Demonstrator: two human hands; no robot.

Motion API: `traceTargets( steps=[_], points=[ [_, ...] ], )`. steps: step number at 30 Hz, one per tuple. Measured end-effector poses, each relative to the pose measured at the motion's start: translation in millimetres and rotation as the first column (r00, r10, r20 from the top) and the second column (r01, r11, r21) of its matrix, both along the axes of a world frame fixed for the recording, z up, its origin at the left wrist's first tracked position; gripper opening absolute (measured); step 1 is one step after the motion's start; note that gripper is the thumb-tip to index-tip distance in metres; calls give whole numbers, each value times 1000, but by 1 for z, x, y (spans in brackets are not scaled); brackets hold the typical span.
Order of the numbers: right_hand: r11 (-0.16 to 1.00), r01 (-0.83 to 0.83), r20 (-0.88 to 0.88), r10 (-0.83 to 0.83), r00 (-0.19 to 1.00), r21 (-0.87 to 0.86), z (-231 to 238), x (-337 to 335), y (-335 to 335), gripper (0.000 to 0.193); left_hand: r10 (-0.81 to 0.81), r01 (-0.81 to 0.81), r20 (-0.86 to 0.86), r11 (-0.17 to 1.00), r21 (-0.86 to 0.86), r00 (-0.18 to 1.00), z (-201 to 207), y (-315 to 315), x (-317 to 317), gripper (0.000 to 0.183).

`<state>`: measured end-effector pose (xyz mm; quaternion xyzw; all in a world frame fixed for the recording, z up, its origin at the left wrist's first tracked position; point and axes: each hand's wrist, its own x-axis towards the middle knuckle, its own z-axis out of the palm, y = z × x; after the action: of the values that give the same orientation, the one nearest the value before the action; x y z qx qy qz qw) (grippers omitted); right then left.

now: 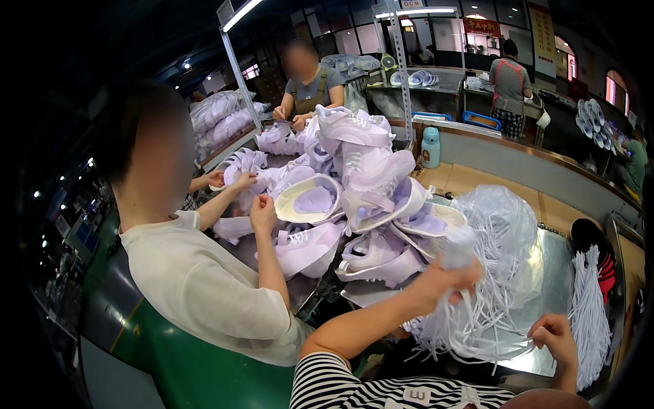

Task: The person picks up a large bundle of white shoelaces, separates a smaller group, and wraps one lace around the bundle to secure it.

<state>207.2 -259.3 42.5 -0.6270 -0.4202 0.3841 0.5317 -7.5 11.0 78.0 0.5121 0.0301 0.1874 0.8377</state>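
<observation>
Over a heap of loose white shoelaces [477, 320], my left hand [449, 283] is closed on some laces, its fingers partly smeared by motion. A pale, blurred shape shows just above that hand; I cannot make out what it is. To the right, my right hand [555, 339] has thumb and fingers pinched together at the end of a white lace that curves over from the heap. Beyond my left hand rises a pile of pale lilac sneakers [378, 170], some lying on their sides with the insoles showing.
A clear plastic bag [507, 218] lies behind the laces on a metal tabletop [555, 266]. Another lace bundle [587, 320] hangs at the right edge. A light blue bottle [430, 148] stands on the ledge. At left, a co-worker in a cream shirt [204, 279] handles shoes; another works across the pile.
</observation>
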Motion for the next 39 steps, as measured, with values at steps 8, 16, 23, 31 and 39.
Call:
traceTargets(
  steps=[8, 16, 23, 31, 39],
  points=[
    [979, 154, -196, -126, 972, 135, -16, -7, -3, 11, 17, 82, -155, 785, 614, 988, 2, -7, 0, 30],
    [912, 164, 38, -192, 981, 377, -7, -4, 1, 9, 206, -198, 28, 884, 424, 978, 41, -7, 6, 26],
    [896, 251, -208, -185, 961, 366, -33, 20, -33, 29, 383, -416, 161, 844, 339, 909, 47, 24, 10, 23],
    [924, 232, -266, -152, 952, 303, -51, 23, -69, 14, 505, -473, 261, 863, -178, 823, 40, 76, 14, 24],
    [988, 150, 497, -120, 859, -22, -49, -18, -41, 6, 521, -495, 277, 854, -162, 807, 38, 77, 23, 23]
  ],
)
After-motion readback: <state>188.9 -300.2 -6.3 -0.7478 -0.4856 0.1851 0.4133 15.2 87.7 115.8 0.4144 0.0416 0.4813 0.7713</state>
